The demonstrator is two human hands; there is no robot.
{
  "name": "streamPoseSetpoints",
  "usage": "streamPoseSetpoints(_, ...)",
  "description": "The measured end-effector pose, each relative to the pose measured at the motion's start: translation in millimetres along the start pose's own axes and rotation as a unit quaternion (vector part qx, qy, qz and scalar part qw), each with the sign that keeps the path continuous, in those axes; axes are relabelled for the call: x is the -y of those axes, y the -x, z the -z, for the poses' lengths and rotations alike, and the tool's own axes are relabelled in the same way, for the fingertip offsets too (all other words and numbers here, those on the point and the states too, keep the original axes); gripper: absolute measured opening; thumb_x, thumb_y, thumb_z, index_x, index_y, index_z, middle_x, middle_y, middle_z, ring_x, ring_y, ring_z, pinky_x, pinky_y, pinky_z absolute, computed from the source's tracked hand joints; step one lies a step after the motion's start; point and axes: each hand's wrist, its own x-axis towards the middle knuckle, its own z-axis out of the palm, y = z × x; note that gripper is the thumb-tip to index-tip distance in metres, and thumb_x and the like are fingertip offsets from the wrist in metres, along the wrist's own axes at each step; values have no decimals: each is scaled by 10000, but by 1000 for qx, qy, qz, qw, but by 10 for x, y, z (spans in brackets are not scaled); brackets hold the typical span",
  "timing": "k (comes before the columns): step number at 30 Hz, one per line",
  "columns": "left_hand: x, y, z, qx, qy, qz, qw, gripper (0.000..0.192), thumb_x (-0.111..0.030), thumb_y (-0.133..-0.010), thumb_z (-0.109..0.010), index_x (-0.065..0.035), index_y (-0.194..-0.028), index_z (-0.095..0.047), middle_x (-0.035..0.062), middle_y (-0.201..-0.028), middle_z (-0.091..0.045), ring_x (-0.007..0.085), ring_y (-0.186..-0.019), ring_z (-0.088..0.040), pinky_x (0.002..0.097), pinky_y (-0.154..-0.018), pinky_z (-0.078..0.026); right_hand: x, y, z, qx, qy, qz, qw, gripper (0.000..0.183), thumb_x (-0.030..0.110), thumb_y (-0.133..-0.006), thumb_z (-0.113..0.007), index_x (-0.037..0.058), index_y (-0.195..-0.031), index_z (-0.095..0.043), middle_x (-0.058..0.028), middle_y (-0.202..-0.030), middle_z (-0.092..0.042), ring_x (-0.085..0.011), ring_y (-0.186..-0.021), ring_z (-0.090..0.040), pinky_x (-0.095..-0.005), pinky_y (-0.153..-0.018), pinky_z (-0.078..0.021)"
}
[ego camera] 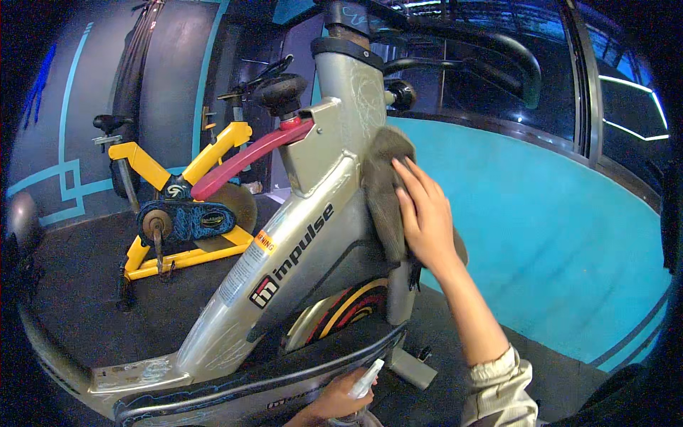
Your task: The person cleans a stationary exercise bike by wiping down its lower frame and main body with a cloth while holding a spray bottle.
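Note:
A grey cloth (383, 203) lies against the front post of a silver Impulse spin bike (288, 235). My right hand (427, 224) presses it there, fingers stretched upward over the fabric. At the lower edge, my left hand (337, 396) grips a spray bottle (366, 381) with a white nozzle; most of its body is hidden or cut off by the frame. Pale, scribble-like streaks mark the bike's metal. A red lever (251, 158) and a black knob (281, 92) stick out beside the post. The flywheel (341, 315) shows partly below the diagonal tube.
Black handlebars (496, 48) curve above the post to the right. A yellow spin bike (187, 251) stands behind on the dark floor (80, 267). To the right runs a turquoise wall panel (533, 229) beneath dark windows (496, 91).

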Motion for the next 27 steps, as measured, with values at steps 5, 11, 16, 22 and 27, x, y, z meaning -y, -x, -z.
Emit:
streamPoseSetpoints(5,15,-11,-2,30,-16,23,999,433,-34,-755,-640,-41,-1165,-501,40,-1001,-573,116,-915,-554,259,-803,-466,-24,-140,34,76,-3,1,997,476,310,-887,-506,212,-1344,-415,-187,-1386,-356,-371,-1228,-383,-442,-1009,-321)
streamPoseSetpoints(11,182,-14,-8,-23,20,-21,999,557,36,-731,-629,-22,-1252,-443,54,-1020,-570,121,-930,-554,260,-800,-473,-113,365,145,83,-56,-27,995,486,252,-873,-539,178,-1339,-422,-193,-1378,-363,-377,-1210,-394,-410,-1007,-331)
streamPoseSetpoints(16,125,-30,20,-21,-2,-50,999,541,34,-734,-628,-29,-1240,-448,44,-989,-568,120,-868,-566,272,-780,-481,-165,898,119,16,-2,-30,999,461,157,-837,-575,131,-1287,-481,-195,-1318,-428,-371,-1145,-453,-407,-969,-369)
streamPoseSetpoints(22,122,-44,24,-10,31,-74,997,541,24,-731,-634,-31,-1235,-445,42,-970,-562,108,-839,-560,257,-764,-479,-72,480,113,-18,24,-21,999,413,158,-863,-541,153,-1273,-491,-172,-1284,-467,-363,-1100,-486,-408,-924,-409)
streamPoseSetpoints(27,120,-44,8,-7,19,-29,999,556,28,-728,-631,-26,-1244,-431,55,-975,-555,114,-838,-561,252,-775,-474,-15,-269,73,35,-2,-21,999,403,225,-888,-505,164,-1285,-477,-173,-1288,-468,-362,-1089,-502,-396,-920,-417)
